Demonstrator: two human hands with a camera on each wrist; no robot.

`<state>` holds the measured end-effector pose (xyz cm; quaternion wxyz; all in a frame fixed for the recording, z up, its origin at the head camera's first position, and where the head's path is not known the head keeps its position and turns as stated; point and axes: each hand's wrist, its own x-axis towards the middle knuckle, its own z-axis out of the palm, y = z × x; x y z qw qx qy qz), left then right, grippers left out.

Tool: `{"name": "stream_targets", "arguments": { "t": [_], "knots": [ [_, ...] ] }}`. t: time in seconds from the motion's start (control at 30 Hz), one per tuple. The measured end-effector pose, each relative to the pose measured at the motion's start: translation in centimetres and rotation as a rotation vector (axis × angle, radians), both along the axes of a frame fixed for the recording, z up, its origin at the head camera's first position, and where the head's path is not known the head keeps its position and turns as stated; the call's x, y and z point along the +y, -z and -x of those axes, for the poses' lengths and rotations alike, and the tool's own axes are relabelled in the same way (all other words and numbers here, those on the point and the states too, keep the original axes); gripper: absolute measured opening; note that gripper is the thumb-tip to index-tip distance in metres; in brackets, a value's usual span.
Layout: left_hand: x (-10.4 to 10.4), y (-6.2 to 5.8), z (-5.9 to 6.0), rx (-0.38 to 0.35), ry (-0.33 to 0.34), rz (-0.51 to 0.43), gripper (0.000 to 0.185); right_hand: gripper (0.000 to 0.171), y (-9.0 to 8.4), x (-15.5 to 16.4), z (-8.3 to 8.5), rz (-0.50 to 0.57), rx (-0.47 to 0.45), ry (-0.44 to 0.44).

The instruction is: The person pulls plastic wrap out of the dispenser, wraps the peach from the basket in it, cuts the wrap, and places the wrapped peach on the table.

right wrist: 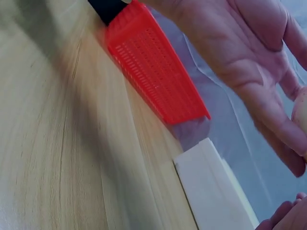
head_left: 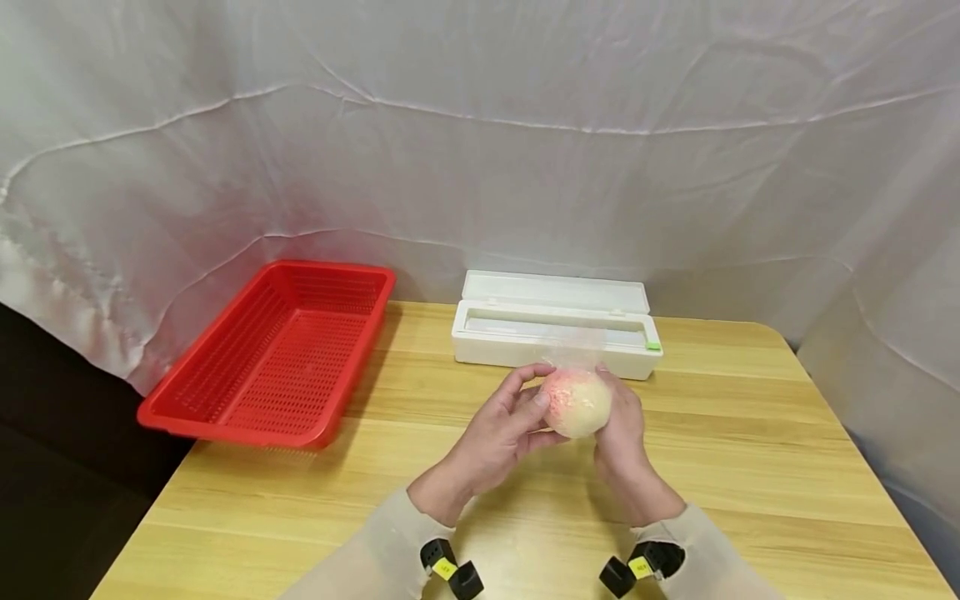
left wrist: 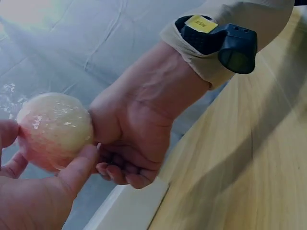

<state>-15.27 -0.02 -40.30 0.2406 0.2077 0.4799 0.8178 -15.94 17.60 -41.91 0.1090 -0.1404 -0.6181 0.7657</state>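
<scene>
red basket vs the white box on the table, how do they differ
The red basket is perforated mesh plastic; the white box has solid smooth walls. The basket is wide and has no lid, while the box is long and narrow with its lid flipped back. The basket juts over the table edge at left; the box sits fully on it. Both are rectangular.

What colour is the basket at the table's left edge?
Red, with a perforated mesh pattern on the basket; the head view shows it best.
</scene>
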Motion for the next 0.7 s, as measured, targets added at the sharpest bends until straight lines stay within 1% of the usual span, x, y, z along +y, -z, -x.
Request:
{"name": "stream_targets", "arguments": {
  "t": [0.07,0.17,0.27,0.33,0.43,0.5,0.53,0.63,0.7],
  "knots": [
    [0.0,0.2,0.1,-0.01,0.002,0.011,0.048,0.028,0.1,-0.1,0.0,-0.043,0.002,-0.015],
    [0.0,0.3,0.3,-0.028,0.019,0.036,0.056,0.027,0.1,-0.1,-0.1,-0.127,-0.02,-0.05],
    [-0.1,0.4,0.4,-0.054,0.03,0.062,0.057,0.026,0.0,0.0,0.0,-0.191,-0.039,-0.062],
    [-0.3,0.6,0.6,-0.069,0.019,0.078,0.058,0.025,-0.3,0.2,0.1,-0.228,-0.046,-0.046],
    [-0.8,0.9,0.8,-0.09,-0.026,0.116,0.06,0.025,-1.0,0.6,0.3,-0.265,-0.008,-0.009],
    [-1.2,1.3,1.0,-0.091,-0.068,0.168,0.061,0.022,-1.7,1.0,0.2,-0.287,0.064,0.017],
    [-1.4,1.4,1.1,-0.086,-0.088,0.197,0.061,0.02,-2.1,1.2,0.1,-0.297,0.117,0.026],
    [-2.1,1.8,1.3,-0.065,-0.136,0.255,0.061,0.014,-3.0,1.5,-0.3,-0.335,0.302,0.046],
    [-2.4,1.9,1.4,-0.054,-0.155,0.275,0.061,0.013,-3.3,1.6,-0.7,-0.351,0.434,0.038]
  ]
}}
